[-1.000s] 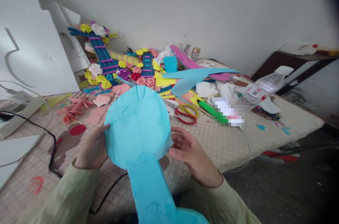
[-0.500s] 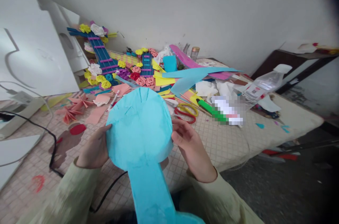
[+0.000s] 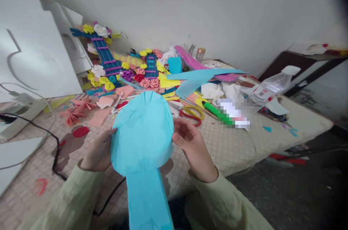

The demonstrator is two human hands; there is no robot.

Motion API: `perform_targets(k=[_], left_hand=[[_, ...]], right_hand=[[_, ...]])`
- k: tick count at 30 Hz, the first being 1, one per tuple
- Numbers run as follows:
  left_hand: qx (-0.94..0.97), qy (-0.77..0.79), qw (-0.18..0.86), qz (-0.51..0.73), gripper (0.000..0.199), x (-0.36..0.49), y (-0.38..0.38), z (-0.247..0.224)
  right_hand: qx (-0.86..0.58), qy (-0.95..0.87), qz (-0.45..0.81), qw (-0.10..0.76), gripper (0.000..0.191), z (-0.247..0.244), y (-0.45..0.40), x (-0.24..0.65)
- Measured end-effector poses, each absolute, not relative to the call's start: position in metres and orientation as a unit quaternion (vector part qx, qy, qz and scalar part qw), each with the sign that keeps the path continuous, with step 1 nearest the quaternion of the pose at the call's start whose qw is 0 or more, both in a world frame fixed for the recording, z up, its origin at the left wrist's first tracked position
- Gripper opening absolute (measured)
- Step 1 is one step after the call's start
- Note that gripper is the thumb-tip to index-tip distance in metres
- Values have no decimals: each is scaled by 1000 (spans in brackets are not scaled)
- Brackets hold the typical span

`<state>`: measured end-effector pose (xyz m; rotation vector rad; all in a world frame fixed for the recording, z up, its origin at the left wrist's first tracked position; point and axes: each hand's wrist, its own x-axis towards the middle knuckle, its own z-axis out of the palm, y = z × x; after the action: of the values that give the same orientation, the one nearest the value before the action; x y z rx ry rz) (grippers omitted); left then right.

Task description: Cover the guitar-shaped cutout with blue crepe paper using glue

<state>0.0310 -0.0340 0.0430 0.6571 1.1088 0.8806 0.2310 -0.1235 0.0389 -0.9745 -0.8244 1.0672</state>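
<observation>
A light-blue paper-covered guitar shape (image 3: 143,136), with a round body and a long neck pointing toward me, is held tilted above the table. My left hand (image 3: 99,150) grips the left rim of the body, thumb on top and the other fingers hidden beneath. At the right rim, my right hand (image 3: 191,146) has its curled fingers and thumb against the edge, so the body sits between both hands. Red-handled scissors (image 3: 190,117) and yellow-handled scissors (image 3: 197,111) lie just beyond my right hand.
Paper flowers (image 3: 102,81) and small blue guitar necks (image 3: 151,66) crowd the back. Blue paper strips (image 3: 195,78), a green marker-like tube (image 3: 217,113) and a plastic bottle (image 3: 273,87) lie to the right. A black cable (image 3: 56,154) and power strip (image 3: 20,117) are at left.
The blue guitar shape has turned slightly, its neck swinging left. My right hand has shifted a little left with the rim; my left hand stays at its edge.
</observation>
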Motion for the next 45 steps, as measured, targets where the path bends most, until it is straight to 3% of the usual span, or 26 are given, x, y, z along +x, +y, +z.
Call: perform_targets(k=[4,9,17,25,27,30,35,45], left_hand=[[291,509,708,394,30,31,-33,43],[276,540,718,341,40,31,-29,47],[253,553,692,389,42,18,-24,45],[241,556,689,397,38,15,-23,41],[251,551,683,408,40,18,-25,44],[265,536,684,416,40,21,-27,47],[278,507,696,427,32,22,-24,37],[296,489,713,408,29,19,-25,27]], right_hand=[[-427,-359,449,698,32,32,-125,233],[-450,-343,405,718,13,20,-124,244],[-487,-380,423,663,17,12,-127,248],[-449,-334,482,674,42,3,-131,244],[-459,-351,474,664,40,4,-134,243],[-462,-378,484,640,19,6,-140,241],[-411,-408,582,570,46,8,-143,227],[-419,-283,569,649,39,4,-138,204]])
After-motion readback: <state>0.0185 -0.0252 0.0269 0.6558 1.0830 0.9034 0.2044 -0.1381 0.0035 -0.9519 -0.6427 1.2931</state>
